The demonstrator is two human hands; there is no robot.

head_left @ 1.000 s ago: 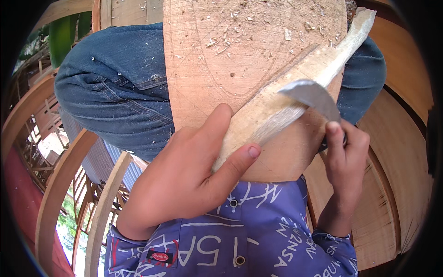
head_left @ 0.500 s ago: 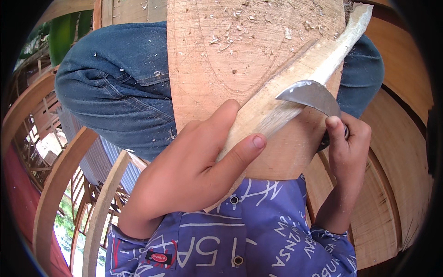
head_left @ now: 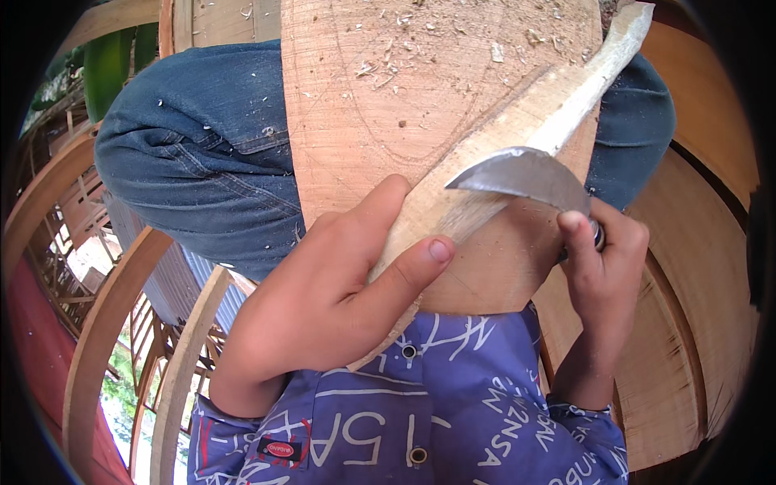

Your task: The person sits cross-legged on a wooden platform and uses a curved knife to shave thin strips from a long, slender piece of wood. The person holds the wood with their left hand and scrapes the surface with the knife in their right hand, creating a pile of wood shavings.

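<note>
My left hand (head_left: pixel 335 287) is wrapped round the lower part of a long, pale piece of wood (head_left: pixel 525 121). That piece slants over a wide wooden board (head_left: pixel 347 113) lying across my lap, its far end reaching the upper right. In my right hand (head_left: pixel 602 259) is a curved knife (head_left: pixel 525 175), thumb pressed near the base of the blade. The knife's handle is mostly hidden in my fingers. Its blade lies across the pale wood, tip pointing left, just beyond my left thumb. Freshly cut, lighter wood shows along the piece's right edge.
Wood shavings (head_left: pixel 396 61) are scattered over the board's far part. My legs in blue jeans (head_left: pixel 202 153) flank the board. Curved wooden slats (head_left: pixel 655 323) are at the right, and wooden bars (head_left: pixel 113 299) with gaps between them stand at the left.
The knife blade has slid left and slightly down along the pale wood, closer to my left hand. My left hand, the wood and the board have shifted slightly left.
</note>
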